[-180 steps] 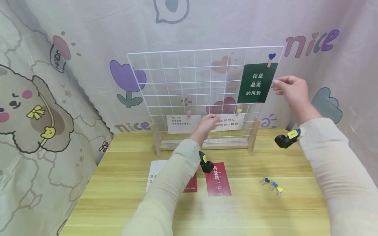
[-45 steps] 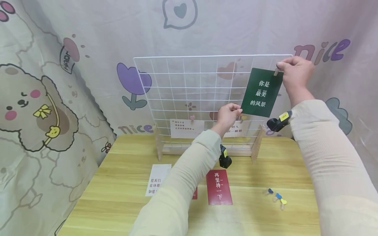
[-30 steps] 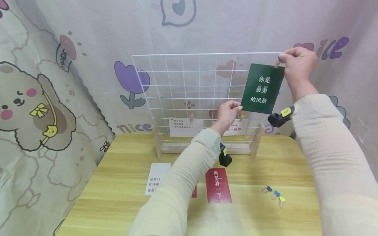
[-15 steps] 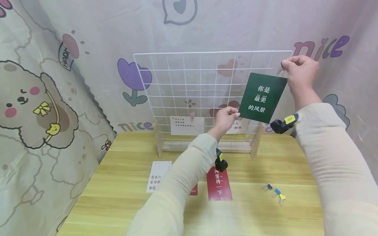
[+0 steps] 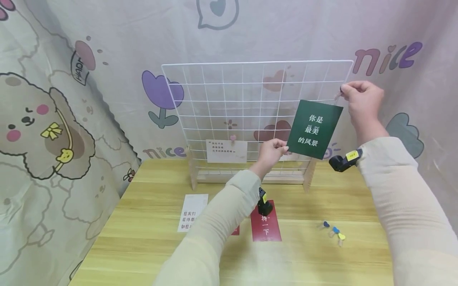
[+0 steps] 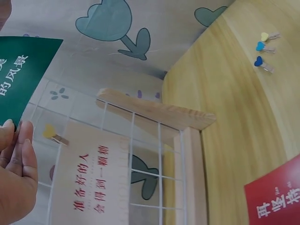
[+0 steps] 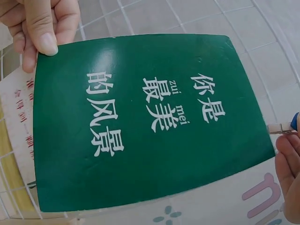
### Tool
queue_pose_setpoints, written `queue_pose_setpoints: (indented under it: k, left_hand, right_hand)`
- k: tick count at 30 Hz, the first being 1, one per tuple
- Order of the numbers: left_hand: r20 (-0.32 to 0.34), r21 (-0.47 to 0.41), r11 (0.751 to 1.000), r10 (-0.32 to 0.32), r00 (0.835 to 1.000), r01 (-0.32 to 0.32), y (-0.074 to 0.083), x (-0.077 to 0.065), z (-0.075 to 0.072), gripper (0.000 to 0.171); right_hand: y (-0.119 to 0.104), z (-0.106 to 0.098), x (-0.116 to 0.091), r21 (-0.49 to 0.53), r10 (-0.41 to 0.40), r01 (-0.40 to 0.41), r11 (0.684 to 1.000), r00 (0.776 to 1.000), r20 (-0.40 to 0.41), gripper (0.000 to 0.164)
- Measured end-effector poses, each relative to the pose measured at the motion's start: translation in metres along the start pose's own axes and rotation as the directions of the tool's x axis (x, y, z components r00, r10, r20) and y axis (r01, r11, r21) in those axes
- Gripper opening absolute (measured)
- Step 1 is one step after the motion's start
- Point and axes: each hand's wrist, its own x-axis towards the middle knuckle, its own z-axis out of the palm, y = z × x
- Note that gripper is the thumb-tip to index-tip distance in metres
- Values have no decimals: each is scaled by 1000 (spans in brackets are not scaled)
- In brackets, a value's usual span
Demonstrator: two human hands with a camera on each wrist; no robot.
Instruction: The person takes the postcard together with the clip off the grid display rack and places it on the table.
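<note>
With your left hand [image 5: 270, 154] you pinch the green lettered card [image 5: 315, 129] by its lower-left corner, tilted before the right side of the white wire grid panel [image 5: 257, 62], while your right hand [image 5: 365, 104] pinches a blue heart-topped clothespin [image 7: 281, 127] right at the card's top edge.
</note>
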Motion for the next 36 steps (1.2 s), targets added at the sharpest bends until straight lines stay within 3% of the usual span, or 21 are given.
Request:
queue_pose_setpoints:
  k: [6, 12, 20, 28, 33, 36]
  left_hand:
    - [20, -42, 999, -23, 1000, 24, -14, -7, -2, 4]
    - [27, 10, 999, -39, 999, 39, -29, -14, -2, 6]
    - [11, -44, 994, -104, 995, 104, -47, -28, 2, 4]
    - [-4, -53, 983, -174, 985, 173, -62, -40, 7, 4]
    - [0, -84, 974, -209, 978, 208, -71, -50, 10, 4]
    - [4, -92, 970, -224, 975, 224, -78, -55, 11, 4]
  right_hand:
    - [13, -4, -7, -11, 6, -6, 1000, 1000, 1, 19]
    - [24, -12, -18, -7, 22, -22, 1000, 1000, 3, 20]
    - [43, -23, -34, -108, 57, -52, 993, 997, 43, 35]
    - [74, -31, -47, -155, 75, -72, 985, 997, 13, 34]
    - [91, -31, -59, -17, 97, -97, 995, 995, 7, 15]
    - [100, -32, -66, 128, 113, -115, 985, 993, 22, 2]
